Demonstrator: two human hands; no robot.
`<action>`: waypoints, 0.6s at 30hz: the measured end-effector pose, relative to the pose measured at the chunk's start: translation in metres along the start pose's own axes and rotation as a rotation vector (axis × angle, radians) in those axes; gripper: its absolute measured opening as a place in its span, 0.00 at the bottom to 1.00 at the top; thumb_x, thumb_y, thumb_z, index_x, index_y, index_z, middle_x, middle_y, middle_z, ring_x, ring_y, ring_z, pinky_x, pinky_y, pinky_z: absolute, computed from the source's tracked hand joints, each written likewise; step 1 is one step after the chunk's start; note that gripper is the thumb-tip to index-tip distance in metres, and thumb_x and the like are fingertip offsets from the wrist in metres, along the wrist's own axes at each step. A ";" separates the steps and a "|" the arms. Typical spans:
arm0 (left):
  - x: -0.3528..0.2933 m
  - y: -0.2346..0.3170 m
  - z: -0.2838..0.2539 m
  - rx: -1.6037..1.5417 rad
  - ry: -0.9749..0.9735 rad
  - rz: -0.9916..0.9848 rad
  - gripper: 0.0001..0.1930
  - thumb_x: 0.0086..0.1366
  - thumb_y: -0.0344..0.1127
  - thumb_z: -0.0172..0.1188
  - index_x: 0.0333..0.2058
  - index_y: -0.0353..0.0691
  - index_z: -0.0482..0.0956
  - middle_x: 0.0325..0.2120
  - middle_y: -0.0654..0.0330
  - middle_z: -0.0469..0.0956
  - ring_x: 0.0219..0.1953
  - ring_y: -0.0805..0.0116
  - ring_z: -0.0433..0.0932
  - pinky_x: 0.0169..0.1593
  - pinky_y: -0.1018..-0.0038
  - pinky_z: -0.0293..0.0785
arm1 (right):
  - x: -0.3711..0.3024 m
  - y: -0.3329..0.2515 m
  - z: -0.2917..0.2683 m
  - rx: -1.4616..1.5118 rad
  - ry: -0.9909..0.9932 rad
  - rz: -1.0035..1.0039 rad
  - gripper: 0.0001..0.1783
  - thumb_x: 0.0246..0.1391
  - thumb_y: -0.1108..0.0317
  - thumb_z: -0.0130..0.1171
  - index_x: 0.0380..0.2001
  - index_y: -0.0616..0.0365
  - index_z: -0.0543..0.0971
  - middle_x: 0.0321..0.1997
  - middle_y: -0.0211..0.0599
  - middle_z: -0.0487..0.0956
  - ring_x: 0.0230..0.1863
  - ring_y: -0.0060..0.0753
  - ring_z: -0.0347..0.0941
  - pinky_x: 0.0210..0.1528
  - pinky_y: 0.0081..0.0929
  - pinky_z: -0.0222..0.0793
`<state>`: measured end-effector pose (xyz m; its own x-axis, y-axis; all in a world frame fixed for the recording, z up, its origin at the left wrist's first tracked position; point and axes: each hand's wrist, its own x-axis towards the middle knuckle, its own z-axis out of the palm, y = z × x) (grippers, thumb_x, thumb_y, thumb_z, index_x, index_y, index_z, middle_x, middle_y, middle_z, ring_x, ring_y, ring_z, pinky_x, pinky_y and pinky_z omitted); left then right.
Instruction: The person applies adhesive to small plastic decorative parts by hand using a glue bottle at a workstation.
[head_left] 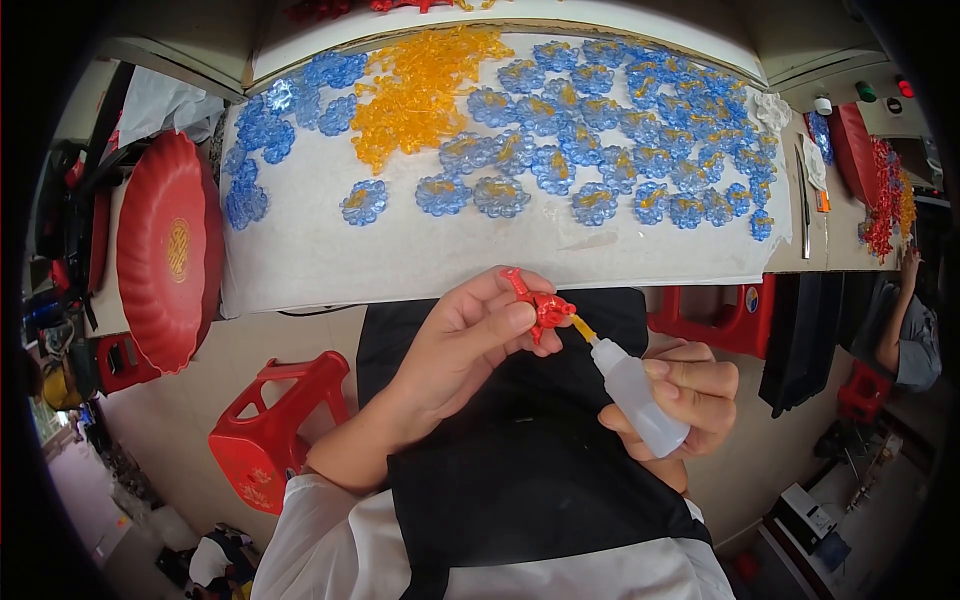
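Observation:
Between the thumb and fingers of my left hand is a small glossy red plastic figure, held above my black apron near the table's front edge. My right hand grips a translucent white squeeze bottle, tilted up and to the left. Its yellowish nozzle points at the red figure's right end and seems to touch it. Beyond my hands, blue translucent flower-shaped pieces lie on the white-covered table, many with yellow bits on them. A heap of orange-yellow plastic pieces lies among them.
A large red scalloped tray stands at the table's left end. Red stools are on the floor at left and under the table at right. A black bin stands to the right. Another person is at the far right.

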<state>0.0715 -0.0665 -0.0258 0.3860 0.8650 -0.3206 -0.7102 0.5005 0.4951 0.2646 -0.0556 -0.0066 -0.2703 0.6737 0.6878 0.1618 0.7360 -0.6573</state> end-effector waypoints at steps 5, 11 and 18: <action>0.001 0.001 0.000 0.016 0.022 0.008 0.12 0.63 0.32 0.51 0.45 0.36 0.70 0.38 0.57 0.75 0.36 0.71 0.75 0.41 0.76 0.70 | 0.000 -0.005 -0.004 0.040 0.009 0.045 0.29 0.29 0.67 0.74 0.36 0.57 0.69 0.34 0.36 0.68 0.25 0.29 0.68 0.23 0.22 0.66; -0.001 0.000 0.002 0.016 0.027 0.008 0.12 0.63 0.32 0.51 0.45 0.36 0.70 0.37 0.57 0.74 0.35 0.71 0.75 0.41 0.76 0.70 | -0.002 -0.007 -0.003 0.054 0.009 0.084 0.33 0.24 0.69 0.76 0.38 0.54 0.70 0.36 0.36 0.69 0.26 0.32 0.70 0.25 0.24 0.70; -0.001 -0.002 0.001 0.020 0.022 0.005 0.12 0.63 0.33 0.51 0.45 0.36 0.70 0.37 0.57 0.75 0.35 0.71 0.75 0.41 0.76 0.70 | -0.004 -0.008 -0.004 0.017 -0.010 0.096 0.33 0.24 0.69 0.76 0.38 0.55 0.70 0.36 0.36 0.69 0.26 0.33 0.70 0.25 0.24 0.71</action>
<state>0.0726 -0.0683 -0.0259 0.3690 0.8666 -0.3360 -0.7003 0.4969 0.5126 0.2681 -0.0639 -0.0028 -0.2641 0.7400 0.6186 0.1716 0.6672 -0.7248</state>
